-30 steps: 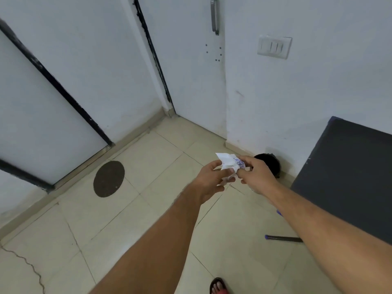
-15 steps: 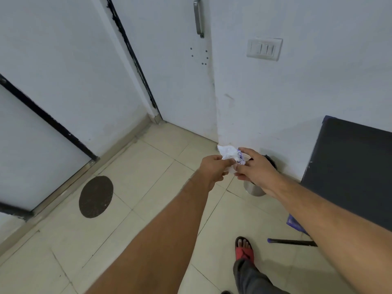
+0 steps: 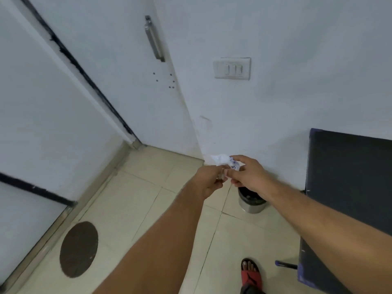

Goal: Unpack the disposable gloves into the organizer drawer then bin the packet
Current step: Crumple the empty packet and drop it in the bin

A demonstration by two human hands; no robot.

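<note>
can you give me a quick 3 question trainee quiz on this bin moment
1. True or false: the crumpled packet already lies inside the bin.
2. Which holds the packet? A. left hand only B. right hand only C. both hands
3. Fill in: the bin stands on the floor against the ____.

Key: 1. false, it is held in the air. 2. C. 3. wall.

White door [image 3: 127,85] w/ metal handle [image 3: 154,39], closed. Switch plate [image 3: 232,68] on wall to its right. Dark round floor cover [image 3: 79,249] on beige tiles, bottom left. Dark tabletop [image 3: 350,177] at right. Red sandal [image 3: 251,276] near bottom edge.
</note>
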